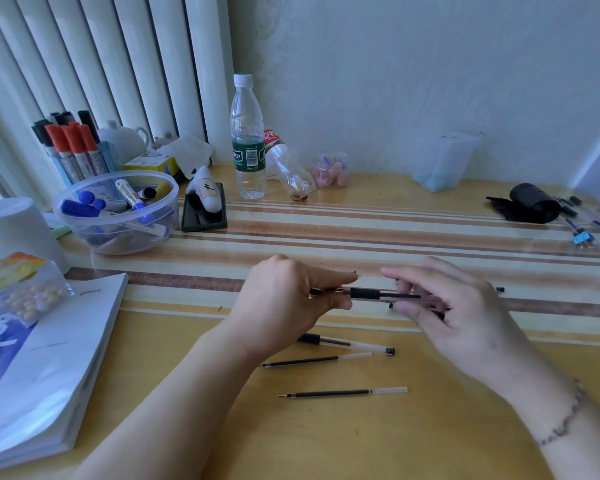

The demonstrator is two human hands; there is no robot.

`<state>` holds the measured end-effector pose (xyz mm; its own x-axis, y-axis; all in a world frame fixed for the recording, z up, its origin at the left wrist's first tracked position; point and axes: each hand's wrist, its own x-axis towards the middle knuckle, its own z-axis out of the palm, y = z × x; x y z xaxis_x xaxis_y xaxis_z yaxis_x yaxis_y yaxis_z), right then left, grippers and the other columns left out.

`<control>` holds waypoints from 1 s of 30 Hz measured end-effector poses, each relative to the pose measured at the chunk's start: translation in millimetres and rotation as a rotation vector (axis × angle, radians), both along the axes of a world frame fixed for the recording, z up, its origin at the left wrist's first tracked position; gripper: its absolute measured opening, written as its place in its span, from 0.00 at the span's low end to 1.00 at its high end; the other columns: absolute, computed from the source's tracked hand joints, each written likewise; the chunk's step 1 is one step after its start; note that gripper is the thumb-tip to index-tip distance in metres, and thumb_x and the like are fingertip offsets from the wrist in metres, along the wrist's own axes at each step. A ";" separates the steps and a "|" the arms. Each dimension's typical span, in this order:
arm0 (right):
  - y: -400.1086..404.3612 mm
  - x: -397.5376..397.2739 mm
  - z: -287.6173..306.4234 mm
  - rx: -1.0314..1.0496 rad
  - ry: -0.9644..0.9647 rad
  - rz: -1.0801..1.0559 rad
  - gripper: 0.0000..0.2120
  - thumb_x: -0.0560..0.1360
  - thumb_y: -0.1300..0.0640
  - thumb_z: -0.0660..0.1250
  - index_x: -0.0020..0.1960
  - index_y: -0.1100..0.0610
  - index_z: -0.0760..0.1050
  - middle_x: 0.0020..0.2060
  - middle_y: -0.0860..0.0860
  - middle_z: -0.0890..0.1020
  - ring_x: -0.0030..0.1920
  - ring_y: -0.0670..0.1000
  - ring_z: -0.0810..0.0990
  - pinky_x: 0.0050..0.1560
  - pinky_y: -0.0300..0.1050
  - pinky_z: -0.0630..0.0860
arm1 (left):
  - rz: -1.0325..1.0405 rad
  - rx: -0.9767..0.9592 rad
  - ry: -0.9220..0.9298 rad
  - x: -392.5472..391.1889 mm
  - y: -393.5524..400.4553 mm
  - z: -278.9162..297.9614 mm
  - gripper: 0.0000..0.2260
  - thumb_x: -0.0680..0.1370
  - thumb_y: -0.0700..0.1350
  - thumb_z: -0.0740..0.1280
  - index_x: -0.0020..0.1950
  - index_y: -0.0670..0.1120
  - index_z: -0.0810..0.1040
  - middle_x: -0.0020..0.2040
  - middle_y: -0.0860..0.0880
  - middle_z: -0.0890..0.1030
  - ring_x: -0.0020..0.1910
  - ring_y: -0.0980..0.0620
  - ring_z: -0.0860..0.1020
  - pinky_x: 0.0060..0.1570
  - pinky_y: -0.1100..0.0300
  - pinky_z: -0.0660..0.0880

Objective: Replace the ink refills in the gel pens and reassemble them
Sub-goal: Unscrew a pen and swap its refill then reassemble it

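Note:
Both hands hold one clear gel pen [378,293] with a black grip level above the table's middle. My left hand [288,299] pinches its tip end; my right hand [444,306] grips the barrel's rear. On the table below lie another clear pen barrel [347,342] with a black grip and two loose ink refills, one [316,360] just under it and one [343,393] nearer me. Small black pen parts [499,289] lie beside my right hand.
A clear bowl of markers [118,216], a phone [204,211], a water bottle [248,140] and a marker holder [70,143] stand at the back left. A thick book [49,358] lies at left. A black pouch [530,202] and more pen parts [582,233] sit far right.

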<state>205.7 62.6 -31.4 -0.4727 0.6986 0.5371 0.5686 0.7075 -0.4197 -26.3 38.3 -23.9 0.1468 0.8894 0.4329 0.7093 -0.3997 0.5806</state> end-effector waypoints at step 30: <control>-5.9 -6.6 -1.2 -0.042 -0.009 -0.021 0.17 0.77 0.39 0.57 0.39 0.44 0.79 0.22 0.43 0.75 0.24 0.46 0.73 0.25 0.41 0.71 | -0.081 0.114 0.031 -4.8 -1.3 3.8 0.09 0.74 0.55 0.70 0.44 0.51 0.85 0.27 0.52 0.79 0.26 0.52 0.76 0.27 0.57 0.74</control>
<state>199.1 56.7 -32.6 -0.4622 0.7300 0.5034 0.5869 0.6774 -0.4435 -31.1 37.0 -20.1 0.2308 0.8195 0.5245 0.6894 -0.5182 0.5061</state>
